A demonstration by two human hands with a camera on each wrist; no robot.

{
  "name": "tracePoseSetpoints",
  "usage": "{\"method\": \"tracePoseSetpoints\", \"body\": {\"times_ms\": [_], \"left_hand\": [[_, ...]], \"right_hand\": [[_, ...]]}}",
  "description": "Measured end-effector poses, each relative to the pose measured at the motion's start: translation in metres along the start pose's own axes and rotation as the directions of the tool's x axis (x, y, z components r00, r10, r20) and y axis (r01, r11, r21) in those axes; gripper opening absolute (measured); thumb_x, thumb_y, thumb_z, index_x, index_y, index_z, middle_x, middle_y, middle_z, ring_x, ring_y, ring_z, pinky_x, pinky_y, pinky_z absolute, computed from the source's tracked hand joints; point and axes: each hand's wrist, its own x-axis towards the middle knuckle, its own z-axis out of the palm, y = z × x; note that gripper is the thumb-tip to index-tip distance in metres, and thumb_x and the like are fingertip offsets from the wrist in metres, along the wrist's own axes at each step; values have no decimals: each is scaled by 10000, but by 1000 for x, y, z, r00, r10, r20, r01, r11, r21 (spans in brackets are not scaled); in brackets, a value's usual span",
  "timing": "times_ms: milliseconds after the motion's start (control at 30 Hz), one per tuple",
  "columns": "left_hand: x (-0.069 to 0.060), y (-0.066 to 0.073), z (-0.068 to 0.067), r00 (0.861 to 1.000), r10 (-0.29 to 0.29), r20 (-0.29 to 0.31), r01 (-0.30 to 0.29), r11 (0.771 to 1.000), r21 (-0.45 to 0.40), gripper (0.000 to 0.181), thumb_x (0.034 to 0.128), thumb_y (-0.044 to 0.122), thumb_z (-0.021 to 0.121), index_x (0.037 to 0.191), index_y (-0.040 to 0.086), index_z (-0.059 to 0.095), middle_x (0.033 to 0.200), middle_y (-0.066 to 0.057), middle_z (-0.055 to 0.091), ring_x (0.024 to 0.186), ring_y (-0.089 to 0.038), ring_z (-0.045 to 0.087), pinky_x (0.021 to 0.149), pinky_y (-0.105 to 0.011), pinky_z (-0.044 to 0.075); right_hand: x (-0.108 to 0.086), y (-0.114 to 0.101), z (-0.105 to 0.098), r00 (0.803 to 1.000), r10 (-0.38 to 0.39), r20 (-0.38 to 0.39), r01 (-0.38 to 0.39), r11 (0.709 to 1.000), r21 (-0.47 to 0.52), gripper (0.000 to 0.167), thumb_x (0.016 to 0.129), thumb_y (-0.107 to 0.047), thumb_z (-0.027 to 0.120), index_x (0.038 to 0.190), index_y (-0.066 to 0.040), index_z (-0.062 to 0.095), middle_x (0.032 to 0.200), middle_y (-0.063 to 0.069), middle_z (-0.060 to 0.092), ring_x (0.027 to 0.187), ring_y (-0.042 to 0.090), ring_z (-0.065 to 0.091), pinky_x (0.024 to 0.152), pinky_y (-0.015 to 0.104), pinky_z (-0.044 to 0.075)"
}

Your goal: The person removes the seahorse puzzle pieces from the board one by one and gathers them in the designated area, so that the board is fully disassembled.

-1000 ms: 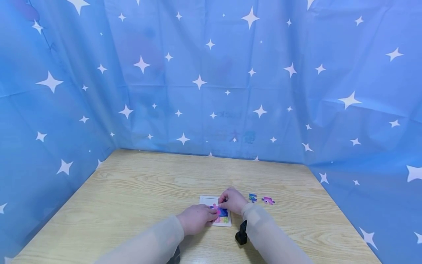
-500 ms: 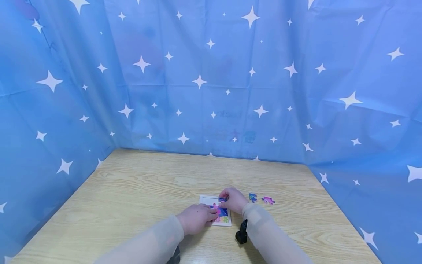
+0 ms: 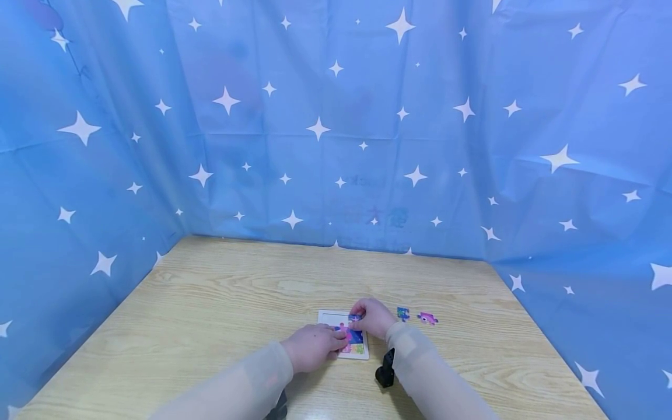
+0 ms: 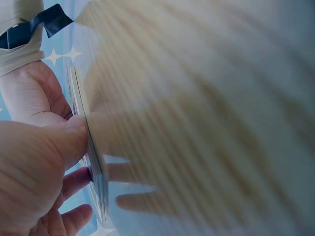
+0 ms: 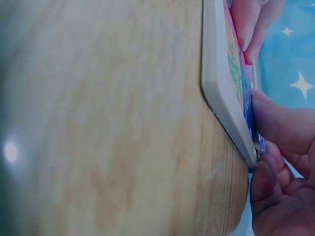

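A white puzzle tray lies on the table, its right and lower part filled with pink, blue and yellow-green pieces. The left hand rests over its lower left, fingertips on the pieces; in the left wrist view that hand's thumb lies at the tray edge. At the upper right corner the right hand pinches a dark blue piece between thumb and index finger. The right wrist view has the right hand at the tray's corner, the other hand's fingers beyond.
Two loose pieces lie right of the tray: a blue-green one and a pink one with an eye. Wooden table surrounds the tray; a blue star-patterned curtain stands behind and at both sides. Black straps with devices sit at the wrists.
Compared with a second ago, the right fingers have shifted slightly and more of the dark blue piece shows flat at the tray's upper right corner. The left hand stays in place.
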Motion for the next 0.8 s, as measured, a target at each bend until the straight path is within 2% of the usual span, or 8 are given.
{"method": "tracePoseSetpoints", "body": {"times_ms": [633, 800], "left_hand": [[0, 1, -1, 1000, -13, 5, 13, 1000, -20, 375, 948, 226, 614, 1321, 184, 605, 1367, 47, 547, 1210, -129, 539, 975, -294, 466], [1, 1, -2, 1000, -21, 13, 21, 999, -31, 381, 945, 231, 617, 1324, 193, 602, 1370, 59, 544, 1215, -124, 533, 973, -296, 467]], "right_hand": [[0, 6, 1, 1000, 12, -26, -12, 1000, 5, 172, 800, -166, 793, 911, -133, 666, 835, -7, 564, 775, 173, 491, 718, 335, 412], [0, 7, 1, 998, 54, -29, -53, 998, 34, 169, 817, -162, 777, 953, -135, 682, 860, 0, 574, 800, 181, 504, 752, 347, 425]]}}
